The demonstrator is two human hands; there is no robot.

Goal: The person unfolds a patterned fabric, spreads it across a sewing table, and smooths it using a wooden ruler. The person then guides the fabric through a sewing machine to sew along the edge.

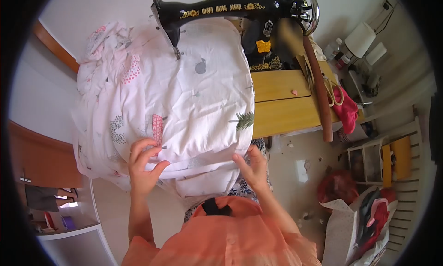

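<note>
Wide across the left of your surface (277, 120) it went, the white printed cloth (198, 99), its far part running beneath the needle end of the black sewing machine (226, 8)! Down at the near edge, your left hand (144, 168) rested on the fabric, fingers bent, thumb well parted. At the right corner, your right hand (255, 171) set its thumb on top, index finger by the edge; whether it pinched, I couldn't tell. And scissors (340, 98), handles showing, lay far right!
</note>
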